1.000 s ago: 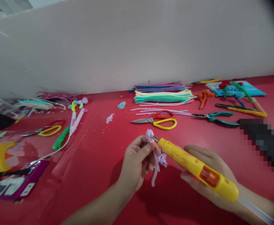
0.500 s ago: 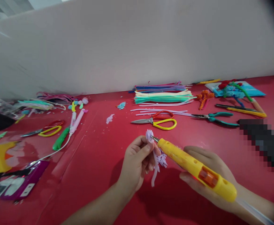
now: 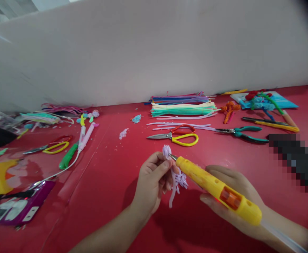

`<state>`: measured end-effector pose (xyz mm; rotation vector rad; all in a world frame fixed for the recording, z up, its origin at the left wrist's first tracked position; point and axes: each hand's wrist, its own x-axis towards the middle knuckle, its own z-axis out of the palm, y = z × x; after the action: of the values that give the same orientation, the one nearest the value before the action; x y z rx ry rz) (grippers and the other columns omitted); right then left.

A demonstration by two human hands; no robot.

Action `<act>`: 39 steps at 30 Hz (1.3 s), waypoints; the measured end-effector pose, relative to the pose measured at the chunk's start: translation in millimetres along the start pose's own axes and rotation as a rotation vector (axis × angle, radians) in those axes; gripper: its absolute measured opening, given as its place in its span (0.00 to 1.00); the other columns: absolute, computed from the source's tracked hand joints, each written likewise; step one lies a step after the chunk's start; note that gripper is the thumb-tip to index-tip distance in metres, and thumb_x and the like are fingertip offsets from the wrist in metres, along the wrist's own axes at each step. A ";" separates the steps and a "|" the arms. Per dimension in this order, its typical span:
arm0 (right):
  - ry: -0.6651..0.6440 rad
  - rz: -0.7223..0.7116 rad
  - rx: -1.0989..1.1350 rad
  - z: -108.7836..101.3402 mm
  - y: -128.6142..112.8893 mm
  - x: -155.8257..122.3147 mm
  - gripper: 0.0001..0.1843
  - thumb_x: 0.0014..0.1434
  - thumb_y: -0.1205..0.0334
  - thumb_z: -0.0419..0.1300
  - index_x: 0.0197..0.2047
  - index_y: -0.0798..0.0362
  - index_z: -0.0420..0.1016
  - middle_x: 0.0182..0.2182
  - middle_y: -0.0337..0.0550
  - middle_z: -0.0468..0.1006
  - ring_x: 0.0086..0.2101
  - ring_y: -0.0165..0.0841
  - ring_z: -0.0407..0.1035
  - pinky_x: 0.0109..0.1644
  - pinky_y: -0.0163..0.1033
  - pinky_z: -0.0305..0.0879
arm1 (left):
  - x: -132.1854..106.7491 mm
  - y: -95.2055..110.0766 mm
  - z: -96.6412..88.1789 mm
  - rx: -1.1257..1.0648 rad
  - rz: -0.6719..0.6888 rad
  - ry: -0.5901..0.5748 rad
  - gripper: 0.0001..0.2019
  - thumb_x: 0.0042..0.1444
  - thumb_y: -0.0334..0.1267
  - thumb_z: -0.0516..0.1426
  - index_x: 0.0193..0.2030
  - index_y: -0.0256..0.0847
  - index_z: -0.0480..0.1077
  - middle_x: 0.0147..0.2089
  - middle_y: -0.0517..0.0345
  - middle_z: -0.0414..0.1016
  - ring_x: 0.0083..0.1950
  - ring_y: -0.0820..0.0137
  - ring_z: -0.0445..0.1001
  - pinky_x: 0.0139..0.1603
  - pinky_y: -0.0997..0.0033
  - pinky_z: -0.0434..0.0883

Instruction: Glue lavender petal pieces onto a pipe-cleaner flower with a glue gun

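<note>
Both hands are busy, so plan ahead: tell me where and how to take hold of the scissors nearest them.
Probably take the scissors by the red and yellow loop handles, coming from the right: they lie flat, blades shut and pointing left, loops toward the right hand.

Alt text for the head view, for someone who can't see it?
A left hand pinches a lilac fuzzy pipe-cleaner flower while the right hand holds the metal tip of a yellow pen-shaped glue gun to its top, above a red table. Behind lie red-and-yellow-handled scissors, teal-handled pliers and a stack of coloured pipe cleaners.
</note>
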<state>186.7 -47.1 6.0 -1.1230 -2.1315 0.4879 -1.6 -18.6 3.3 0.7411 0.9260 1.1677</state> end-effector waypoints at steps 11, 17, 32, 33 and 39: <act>-0.169 0.260 -0.233 -11.5 23.2 11.2 0.06 0.53 0.70 0.54 0.35 0.52 0.62 0.30 0.39 0.66 0.24 0.29 0.64 0.26 0.34 0.55 | 16.1 2.2 -11.6 0.179 0.123 0.075 0.05 0.56 0.36 0.56 0.33 0.38 0.64 0.27 0.63 0.73 0.15 0.86 0.59 0.13 0.87 0.52; -0.432 0.362 -0.378 -13.8 61.2 6.4 0.11 0.50 0.72 0.53 0.40 0.54 0.64 0.37 0.43 0.67 0.31 0.32 0.68 0.31 0.36 0.59 | 21.5 -4.2 -15.1 0.217 0.109 0.007 0.05 0.57 0.36 0.55 0.33 0.38 0.64 0.26 0.62 0.73 0.15 0.85 0.58 0.16 0.86 0.53; -0.442 -0.099 -0.283 48.8 2.6 56.1 0.06 0.56 0.70 0.55 0.34 0.54 0.72 0.35 0.45 0.75 0.35 0.34 0.68 0.40 0.38 0.62 | 28.2 -4.5 -20.9 0.156 0.110 0.040 0.07 0.53 0.38 0.58 0.30 0.38 0.66 0.25 0.64 0.70 0.16 0.85 0.57 0.14 0.84 0.51; -0.447 -0.103 -0.291 56.4 3.6 57.0 0.06 0.55 0.70 0.55 0.35 0.54 0.73 0.35 0.46 0.75 0.35 0.35 0.68 0.41 0.38 0.61 | 27.6 -4.2 -20.9 0.153 0.120 0.033 0.07 0.53 0.38 0.58 0.29 0.37 0.66 0.25 0.64 0.70 0.16 0.85 0.57 0.14 0.84 0.51; -0.434 -0.034 -0.243 69.4 8.8 57.3 0.10 0.54 0.74 0.53 0.38 0.55 0.71 0.36 0.47 0.75 0.37 0.37 0.68 0.42 0.39 0.61 | 26.2 -3.5 -19.0 0.132 0.150 0.011 0.07 0.55 0.38 0.56 0.29 0.37 0.65 0.25 0.62 0.72 0.16 0.84 0.56 0.14 0.84 0.50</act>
<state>119.4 4.1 -26.0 -1.1920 -2.6396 0.5019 -13.9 6.2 -13.7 0.9244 0.9768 1.2510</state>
